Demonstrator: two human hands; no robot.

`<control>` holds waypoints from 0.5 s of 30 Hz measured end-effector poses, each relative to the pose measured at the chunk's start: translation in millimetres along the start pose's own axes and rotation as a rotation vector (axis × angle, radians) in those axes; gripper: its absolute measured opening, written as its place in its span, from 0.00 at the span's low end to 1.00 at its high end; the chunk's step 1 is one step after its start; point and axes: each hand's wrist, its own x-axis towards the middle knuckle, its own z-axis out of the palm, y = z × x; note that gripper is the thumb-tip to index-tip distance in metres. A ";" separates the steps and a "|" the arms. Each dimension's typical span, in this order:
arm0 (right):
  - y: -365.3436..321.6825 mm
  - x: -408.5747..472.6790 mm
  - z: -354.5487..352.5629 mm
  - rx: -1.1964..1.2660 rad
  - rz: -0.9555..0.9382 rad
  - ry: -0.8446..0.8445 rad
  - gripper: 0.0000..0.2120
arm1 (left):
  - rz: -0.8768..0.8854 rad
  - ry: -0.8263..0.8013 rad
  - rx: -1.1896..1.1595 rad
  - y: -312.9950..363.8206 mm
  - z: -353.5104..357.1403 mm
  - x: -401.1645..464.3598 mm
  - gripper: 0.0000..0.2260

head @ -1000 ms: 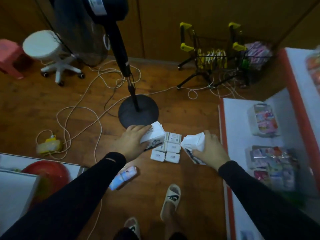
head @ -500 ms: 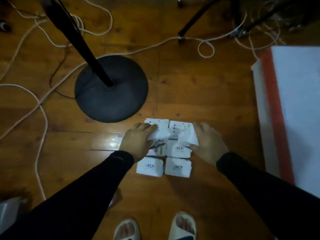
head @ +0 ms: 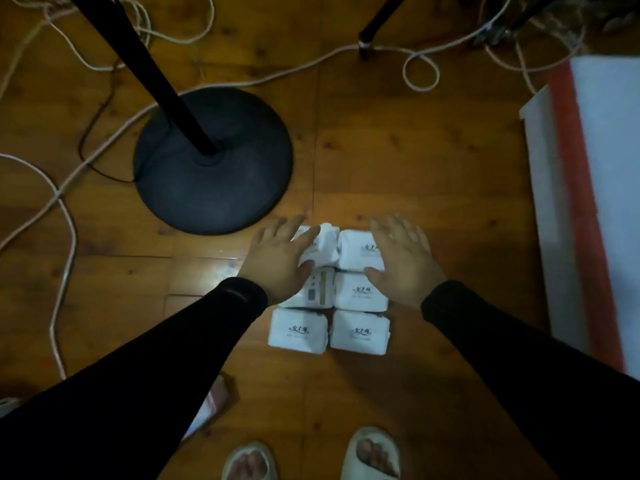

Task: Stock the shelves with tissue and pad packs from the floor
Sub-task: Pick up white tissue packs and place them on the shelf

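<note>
Both hands, left hand (head: 278, 263) and right hand (head: 403, 258), lay flat, grip wide, on the white packs (head: 360, 291) (floor-stacked beside the shelf (head: 568, 202)); squeezing inward evenly should lift them together.

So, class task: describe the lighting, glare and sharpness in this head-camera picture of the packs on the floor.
Head view: dim, corners falling dark; a bright glare patch on the floorboards beside the left hand; white packs read sharp, logos visible; both hands' fingertips slightly soft; wide-angle bending shows along the shelf edge.
</note>
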 end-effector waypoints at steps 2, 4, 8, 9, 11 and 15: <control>-5.9 -28.7 -45.5 0.038 0.024 0.023 0.35 | 0.003 0.040 -0.037 17.7 -44.7 -11.4 0.25; -13.8 -60.3 -96.7 0.053 0.034 0.039 0.33 | 0.010 0.073 -0.074 41.2 -99.0 -24.7 0.23; -36.1 -130.8 -211.9 0.113 0.038 0.187 0.32 | 0.080 0.143 -0.114 100.5 -225.2 -57.1 0.25; -43.4 -152.1 -243.0 0.115 0.035 0.249 0.32 | 0.107 0.172 -0.122 118.1 -260.3 -67.1 0.26; -56.7 -198.2 -305.7 0.097 0.034 0.386 0.31 | 0.163 0.245 -0.137 155.7 -331.3 -87.8 0.27; -85.3 -307.4 -425.9 0.037 0.071 0.637 0.30 | 0.331 0.421 -0.105 236.2 -467.5 -140.3 0.26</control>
